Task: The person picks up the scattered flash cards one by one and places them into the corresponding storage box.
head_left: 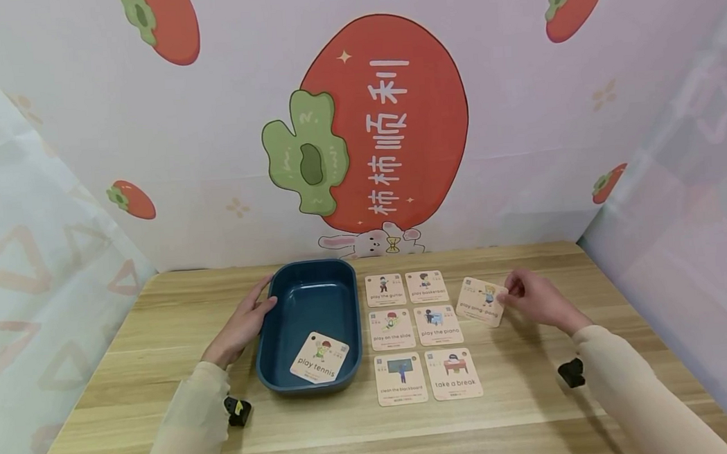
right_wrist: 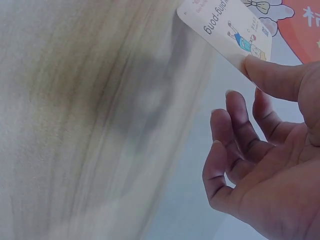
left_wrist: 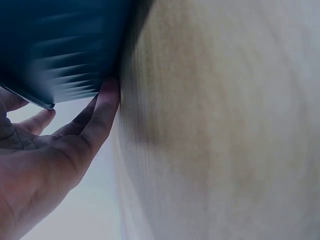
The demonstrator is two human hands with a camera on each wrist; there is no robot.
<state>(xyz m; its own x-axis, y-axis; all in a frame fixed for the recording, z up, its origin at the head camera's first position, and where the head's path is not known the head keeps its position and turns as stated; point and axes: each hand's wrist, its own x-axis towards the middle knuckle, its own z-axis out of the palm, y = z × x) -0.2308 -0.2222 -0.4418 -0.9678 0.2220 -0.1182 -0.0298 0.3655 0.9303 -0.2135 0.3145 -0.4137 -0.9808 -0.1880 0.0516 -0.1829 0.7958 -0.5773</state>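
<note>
My left hand (head_left: 242, 322) holds the near-left side of a dark blue plastic bin (head_left: 304, 273), thumb at its rim and fingers along the outer wall (left_wrist: 75, 45). Inside the bin, a "play tennis" picture card (head_left: 319, 358) leans at the front right. Between thumb and fingers, my right hand (head_left: 541, 301) pinches the right corner of a "play ping-pong" card (head_left: 482, 302), tilted and raised in the right wrist view. Closest to that card on the table lie the "play the piano" card (head_left: 438, 326) and the "play basketball" card (head_left: 427, 287).
Two columns of square picture cards lie right of the bin, among them "play the guitar" (head_left: 385, 291), "clean the blackboard" (head_left: 400, 379) and "take a break" (head_left: 454, 374). A printed cloth backdrop (head_left: 512, 197) stands behind the wooden table (head_left: 326, 441), with cloth walls at both sides.
</note>
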